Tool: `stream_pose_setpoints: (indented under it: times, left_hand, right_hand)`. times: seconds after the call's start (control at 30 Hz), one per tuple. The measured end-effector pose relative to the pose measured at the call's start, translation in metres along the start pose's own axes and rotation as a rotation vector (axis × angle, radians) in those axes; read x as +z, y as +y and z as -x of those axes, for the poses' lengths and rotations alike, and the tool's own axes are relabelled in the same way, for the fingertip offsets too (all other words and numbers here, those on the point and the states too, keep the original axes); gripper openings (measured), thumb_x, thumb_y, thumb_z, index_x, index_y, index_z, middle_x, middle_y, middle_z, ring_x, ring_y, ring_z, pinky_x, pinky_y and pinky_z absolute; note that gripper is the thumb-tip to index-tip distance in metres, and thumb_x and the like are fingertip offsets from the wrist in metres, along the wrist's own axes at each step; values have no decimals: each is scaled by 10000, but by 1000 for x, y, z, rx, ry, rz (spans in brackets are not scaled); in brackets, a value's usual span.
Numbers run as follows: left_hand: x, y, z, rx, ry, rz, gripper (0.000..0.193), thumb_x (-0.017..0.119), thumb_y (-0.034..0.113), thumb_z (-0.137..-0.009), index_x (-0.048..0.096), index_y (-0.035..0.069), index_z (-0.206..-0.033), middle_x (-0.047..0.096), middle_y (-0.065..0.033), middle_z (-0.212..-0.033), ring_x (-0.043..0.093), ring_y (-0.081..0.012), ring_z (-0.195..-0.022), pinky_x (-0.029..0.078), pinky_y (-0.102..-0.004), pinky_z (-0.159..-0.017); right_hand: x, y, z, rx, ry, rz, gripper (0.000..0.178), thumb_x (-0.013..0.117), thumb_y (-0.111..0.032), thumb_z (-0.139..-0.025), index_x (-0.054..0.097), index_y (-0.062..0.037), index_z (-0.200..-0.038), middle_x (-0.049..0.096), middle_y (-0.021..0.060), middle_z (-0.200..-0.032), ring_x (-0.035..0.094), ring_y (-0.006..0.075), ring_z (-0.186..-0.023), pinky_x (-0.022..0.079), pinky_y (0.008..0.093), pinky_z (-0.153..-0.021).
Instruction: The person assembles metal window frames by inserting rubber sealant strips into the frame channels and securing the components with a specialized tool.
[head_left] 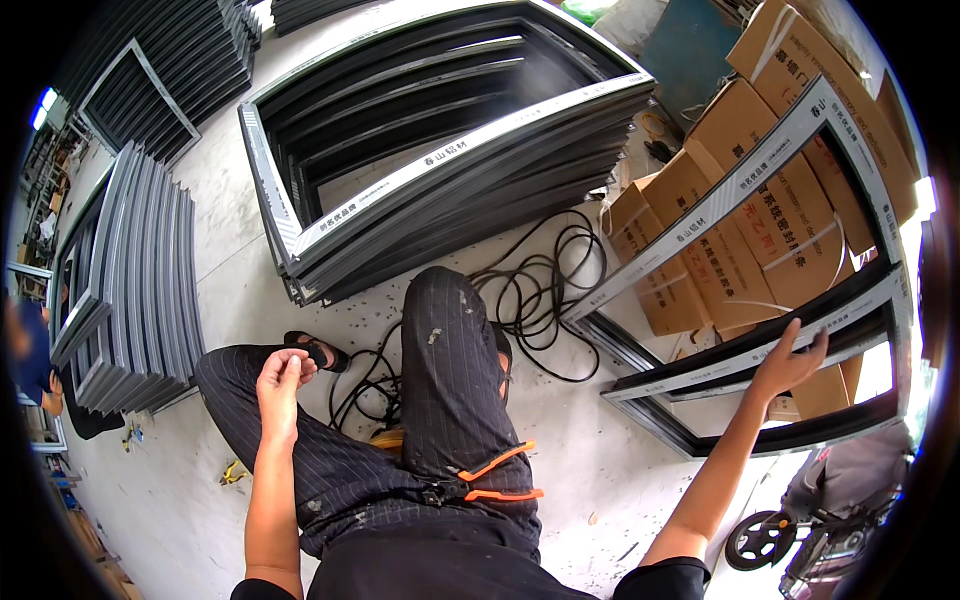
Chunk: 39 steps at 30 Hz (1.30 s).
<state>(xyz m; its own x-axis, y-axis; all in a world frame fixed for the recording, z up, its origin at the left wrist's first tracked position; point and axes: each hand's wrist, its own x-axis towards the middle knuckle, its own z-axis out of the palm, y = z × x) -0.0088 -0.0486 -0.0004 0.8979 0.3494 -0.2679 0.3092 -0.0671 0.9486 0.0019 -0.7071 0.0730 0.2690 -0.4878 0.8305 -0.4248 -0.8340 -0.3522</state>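
My left hand [287, 374] is raised over my left knee with thumb and fingers pinched together; anything between them is too small to make out. At the right, my right hand [792, 362] has its fingers apart at the middle bar of a dark window frame [745, 372] with pale protective film. Whether the palm presses on the bar I cannot tell. The window frame stands tilted beside cardboard boxes. A cutting tool with orange handles [505, 475] lies across my lap, its head partly lost against the dark trousers.
A large stack of dark frames [450, 190] stands ahead, another frame stack [140, 280] at the left. Black cable [545, 290] coils on the floor near my feet. Cardboard boxes [720, 255] and a wheeled machine [765, 540] are at the right. Yellow-handled pliers [232, 474] lie left; another person [32, 345] is at the far left.
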Motion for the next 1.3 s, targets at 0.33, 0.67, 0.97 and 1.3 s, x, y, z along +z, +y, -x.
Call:
stream_pose_setpoints:
  times: [0.33,0.67,0.97,1.3]
  left_hand:
    - [-45,-31,1,28,128,-29,176,541,203,-988,627,50,-982,641,-18,-873,623,-102,-820,505,-246,-763]
    - [-58,-50,9,40,192,-39,183,530,226,-990,611,69,-1042,642,-21,-901,631,-112,-829,504,-254,-769]
    - [-29,-40,-19,62,55,-169,173,528,225,-988,601,69,-972,621,5,-830,588,-76,-750,474,-220,-686]
    - [186,123,-37,392,-361,-48,242,537,207,-976,613,-15,-1037,618,-66,-950,614,-135,-896,497,-262,-831]
  right_hand:
    - [34,-98,-7,-386,-223,17,459,664,-171,-851,537,-27,-1268,501,184,-1327,460,348,-1241,381,452,-1022]
    - [28,-74,-293,-559,-252,587,739,465,-654,-880,543,-61,-1313,533,201,-1329,484,347,-1249,381,428,-1037]
    - [-15,99,-339,-27,-542,190,701,464,-602,-910,606,3,-1233,615,200,-1222,565,303,-1155,383,348,-1016]
    - [-5,116,-345,1,-591,-108,619,483,-546,-914,586,-52,-1271,625,149,-1164,577,222,-1067,383,317,-997]
